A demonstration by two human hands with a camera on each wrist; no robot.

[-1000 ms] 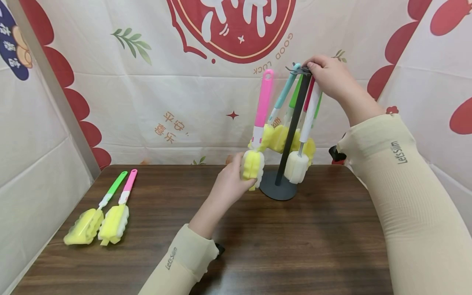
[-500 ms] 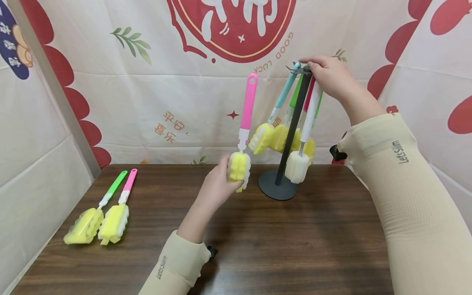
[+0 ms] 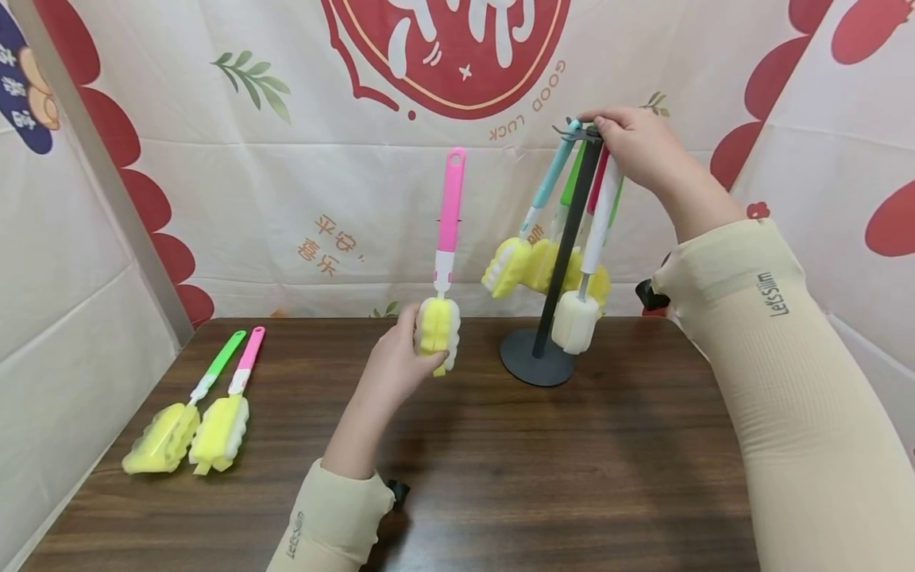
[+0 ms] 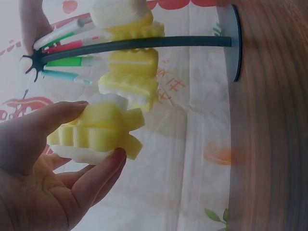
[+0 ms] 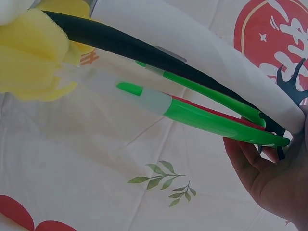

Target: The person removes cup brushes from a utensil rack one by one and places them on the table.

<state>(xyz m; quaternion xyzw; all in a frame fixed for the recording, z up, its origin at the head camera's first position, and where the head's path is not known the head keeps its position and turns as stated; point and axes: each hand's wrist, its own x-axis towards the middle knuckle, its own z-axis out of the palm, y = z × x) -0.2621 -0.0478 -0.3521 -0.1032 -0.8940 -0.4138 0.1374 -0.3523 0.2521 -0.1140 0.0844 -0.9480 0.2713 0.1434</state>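
Observation:
My left hand [image 3: 393, 361] grips the yellow and white sponge head of a pink-handled bottle brush [image 3: 449, 222], held upright above the table, left of the stand. In the left wrist view, thumb and fingertips pinch that sponge [image 4: 96, 127] from both sides. My right hand [image 3: 638, 147] holds the hooked top of a dark grey rack [image 3: 569, 246]. From its hooks hang several bottle brushes: a teal-handled one [image 3: 550, 175], a white-handled one [image 3: 604, 210] with a cream sponge, plus green and red ones. The right wrist view shows fingers behind the hooks, near a green handle [image 5: 211, 122].
Two more brushes, one green-handled [image 3: 220, 365] and one pink-handled [image 3: 246, 361], lie side by side at the left of the brown wooden table [image 3: 515, 477]. A printed white cloth [image 3: 372, 199] hangs behind the table's far edge.
My left hand has moved left with the pink-handled bottle brush, away from the rack and the brushes hanging there. My right hand stays at the rack's top.

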